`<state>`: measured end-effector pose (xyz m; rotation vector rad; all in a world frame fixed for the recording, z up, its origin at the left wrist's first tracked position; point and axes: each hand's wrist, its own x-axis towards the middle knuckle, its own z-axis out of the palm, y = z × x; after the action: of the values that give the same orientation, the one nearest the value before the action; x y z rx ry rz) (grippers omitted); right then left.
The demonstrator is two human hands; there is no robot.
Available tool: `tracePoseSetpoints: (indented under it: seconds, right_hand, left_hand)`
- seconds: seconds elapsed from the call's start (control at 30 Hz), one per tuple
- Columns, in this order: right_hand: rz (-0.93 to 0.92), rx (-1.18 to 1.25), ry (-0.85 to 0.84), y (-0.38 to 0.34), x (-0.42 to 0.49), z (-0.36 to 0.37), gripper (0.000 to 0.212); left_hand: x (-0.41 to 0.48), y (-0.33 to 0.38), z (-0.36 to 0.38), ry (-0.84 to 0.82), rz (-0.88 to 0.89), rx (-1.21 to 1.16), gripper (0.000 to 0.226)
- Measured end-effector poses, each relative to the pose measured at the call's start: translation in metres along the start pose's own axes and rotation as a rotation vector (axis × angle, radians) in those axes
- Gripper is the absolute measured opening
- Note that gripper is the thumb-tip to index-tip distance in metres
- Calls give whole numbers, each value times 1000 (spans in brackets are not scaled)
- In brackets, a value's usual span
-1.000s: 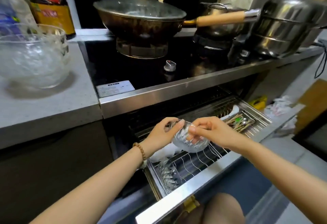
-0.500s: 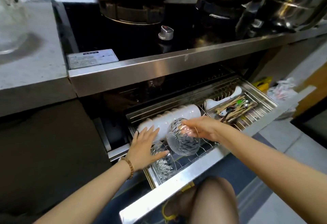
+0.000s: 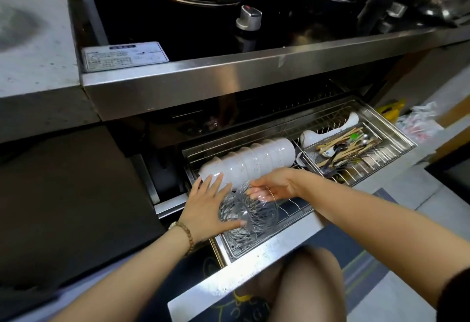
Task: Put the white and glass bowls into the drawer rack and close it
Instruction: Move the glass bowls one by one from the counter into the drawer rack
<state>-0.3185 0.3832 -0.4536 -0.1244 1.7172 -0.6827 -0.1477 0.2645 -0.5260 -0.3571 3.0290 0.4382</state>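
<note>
The drawer rack [image 3: 287,239] is pulled out below the stove. A row of white bowls [image 3: 251,161] lies on its side along the rack's back left. A cut-glass bowl [image 3: 256,213] stands on edge in the front left slots, against another glass bowl [image 3: 226,209] just left of it. My right hand [image 3: 273,185] holds the glass bowl by its rim, fingers inside it. My left hand [image 3: 206,204] has its fingers spread, palm over the left glass bowl and thumb against the glass.
A cutlery tray [image 3: 346,147] with chopsticks and spoons sits in the rack's right half, a white ladle [image 3: 330,129] behind it. The stove's steel front edge [image 3: 229,77] overhangs the drawer. A stove knob [image 3: 248,18] stands above. My knee [image 3: 305,283] is under the drawer front.
The right hand has lowered the glass bowl into the front left slots beside the other glass bowl. The left hand has stayed spread on the left glass bowl. The view tilted further down.
</note>
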Motion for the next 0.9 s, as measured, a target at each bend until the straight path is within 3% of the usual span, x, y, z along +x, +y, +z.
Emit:
tracePoseSetpoints:
  seconds: [0.23,0.6,0.77,0.9]
  right_hand:
    - [17,-29,-92,3,6,8,19]
    - [20,-30,-86,6,6,10,19]
    - [-23,-300,-1,5,-1,8,17]
    - [-117,-519,128,3,-5,8,36]
  left_hand:
    - [1,-1,2,-2,-1,20,113]
    - [1,0,0,-6,1,23,113]
    - [1,1,-2,-29,-1,25,114]
    - [1,3,-6,-60,0,15,114]
